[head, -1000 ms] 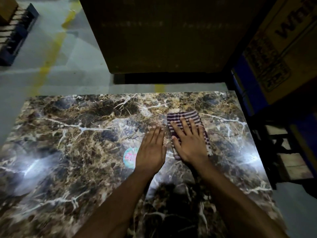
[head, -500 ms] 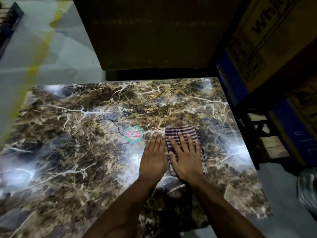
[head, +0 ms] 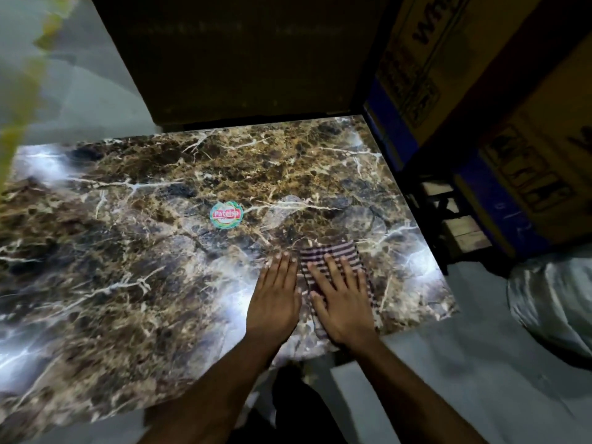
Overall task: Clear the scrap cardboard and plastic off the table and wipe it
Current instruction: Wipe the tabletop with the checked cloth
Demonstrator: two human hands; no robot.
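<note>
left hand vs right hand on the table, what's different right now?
The left hand lies flat on the bare marble table; the right hand lies flat on the striped cloth. The left hand's fingers are held together, the right hand's are spread. The left hand sits nearer the round sticker, the right hand nearer the table's right edge. Both are open, palm down, side by side.

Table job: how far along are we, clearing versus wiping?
Clearing looks done: no scrap cardboard or plastic shows on the marble table, only a round sticker. Wiping is in hand: the right hand presses the striped cloth flat near the right edge, and the left hand lies flat beside it. How much is left to wipe is unclear.
</note>
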